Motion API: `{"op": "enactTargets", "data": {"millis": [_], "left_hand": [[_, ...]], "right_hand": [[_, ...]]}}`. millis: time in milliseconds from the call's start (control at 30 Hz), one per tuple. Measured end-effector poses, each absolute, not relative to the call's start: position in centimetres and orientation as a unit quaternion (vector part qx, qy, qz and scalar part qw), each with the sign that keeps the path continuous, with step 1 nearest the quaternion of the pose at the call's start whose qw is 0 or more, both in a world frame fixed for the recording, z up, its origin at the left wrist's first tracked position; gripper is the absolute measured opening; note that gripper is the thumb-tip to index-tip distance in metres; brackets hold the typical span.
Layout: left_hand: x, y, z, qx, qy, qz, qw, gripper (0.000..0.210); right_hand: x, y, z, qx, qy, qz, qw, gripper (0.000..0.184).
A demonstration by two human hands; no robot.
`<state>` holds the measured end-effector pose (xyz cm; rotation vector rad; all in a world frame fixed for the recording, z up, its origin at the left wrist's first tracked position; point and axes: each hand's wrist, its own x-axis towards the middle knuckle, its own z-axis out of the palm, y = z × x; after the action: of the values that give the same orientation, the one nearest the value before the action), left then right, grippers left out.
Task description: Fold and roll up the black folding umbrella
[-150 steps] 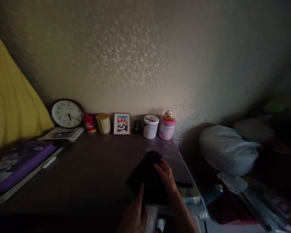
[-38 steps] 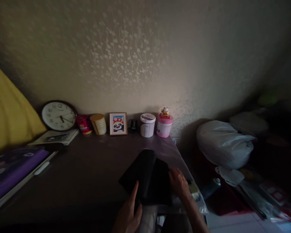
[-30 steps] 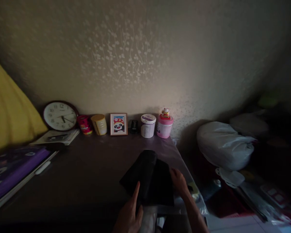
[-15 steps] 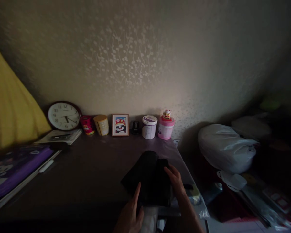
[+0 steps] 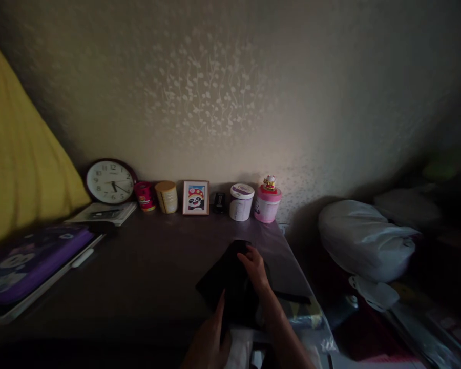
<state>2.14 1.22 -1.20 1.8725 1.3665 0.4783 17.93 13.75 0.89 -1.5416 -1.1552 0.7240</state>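
Note:
A black cloth (image 5: 226, 271), dark and without visible detail, lies folded near the front right of the table. My right hand (image 5: 255, 266) is over its upper right part, fingers bent and closed on the fabric. Along the lower edge my left hand (image 5: 211, 333) rests against the cloth, its index finger stretched out and its thumb apart; its other fingers are hidden. Just right of the cloth, a dark flat strip (image 5: 292, 296) lies by a patterned plastic-wrapped item (image 5: 301, 312).
By the wall stand a clock (image 5: 110, 181), a red can (image 5: 145, 197), a yellow-lidded jar (image 5: 166, 198), a panda picture frame (image 5: 195, 198), a white tub (image 5: 241, 203) and a pink tub (image 5: 268, 206) with a figurine. A purple case (image 5: 38, 261) lies left; a white bag (image 5: 363, 238) is right.
My right hand has moved left and slightly up, bringing the right part of the black cloth over the rest. My left hand has stayed nearly in place. The view has shifted slightly.

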Motion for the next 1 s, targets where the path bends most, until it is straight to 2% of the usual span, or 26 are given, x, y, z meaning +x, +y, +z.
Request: {"op": "enactTargets", "data": {"millis": [200, 333, 467, 600, 700, 833, 1000], "left_hand": [[2.1, 1.4, -1.8, 0.737, 0.546, 0.163, 0.364, 0.070], [2.1, 1.1, -1.7, 0.707, 0.564, 0.195, 0.380, 0.076], [2.1, 0.7, -0.8, 0.680, 0.555, 0.246, 0.411, 0.084], [2.1, 0.9, 0.0, 0.728, 0.530, 0.221, 0.375, 0.078], [2.3, 1.3, -0.2, 0.744, 0.532, 0.185, 0.359, 0.075], [2.5, 1.6, -1.2, 0.738, 0.541, 0.179, 0.361, 0.075], [2.4, 1.6, -2.0, 0.737, 0.536, 0.190, 0.365, 0.078]], "right_hand": [[17.0, 14.9, 0.0, -0.661, -0.534, 0.267, 0.454, 0.053], [16.4, 14.9, 0.2, -0.641, -0.586, 0.280, 0.409, 0.052], [16.0, 14.4, 1.0, -0.642, -0.631, 0.246, 0.360, 0.044], [15.8, 14.1, 1.6, -0.641, -0.651, 0.233, 0.334, 0.037], [15.7, 13.6, 1.9, -0.625, -0.672, 0.219, 0.332, 0.032], [16.2, 11.4, 2.1, -0.537, -0.733, 0.188, 0.374, 0.020], [17.4, 9.5, 1.6, -0.456, -0.793, 0.099, 0.393, 0.016]]}}
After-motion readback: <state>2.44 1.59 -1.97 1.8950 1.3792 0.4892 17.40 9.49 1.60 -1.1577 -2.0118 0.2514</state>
